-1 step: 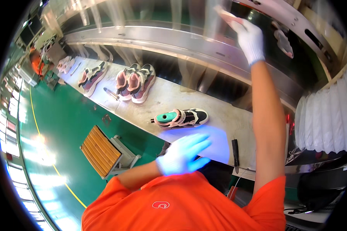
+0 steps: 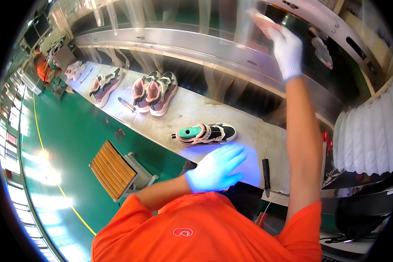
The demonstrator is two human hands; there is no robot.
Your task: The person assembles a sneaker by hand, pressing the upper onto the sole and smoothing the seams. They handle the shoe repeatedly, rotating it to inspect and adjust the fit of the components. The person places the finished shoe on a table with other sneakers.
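My left hand (image 2: 218, 169), in a white glove tinted blue by light, is open with its fingers stretched out over the table edge, holding nothing. Just beyond it a black, white and pink sneaker (image 2: 206, 134) lies on the table, a green last filling its opening. Raised at the far right, my gloved right hand (image 2: 288, 51) grips one end of a flat pinkish shoe sole (image 2: 262, 22), blurred by motion. Beside that hand, inside the machine opening, is another pale sole-like piece (image 2: 322, 51). A black-handled knife (image 2: 266, 174) lies to the right of my left hand.
Along the white worktable (image 2: 244, 120) stand a pair of sneakers (image 2: 159, 94), another sneaker (image 2: 105, 87) and a pen-like tool (image 2: 126, 105). Clear plastic strips (image 2: 205, 17) hang behind a metal rail. A slatted stool (image 2: 113, 170) stands left; a white ribbed duct (image 2: 368, 135) is right.
My left hand has shifted slightly right and up. My right hand, with the sole, has moved a little to the right and nearer.
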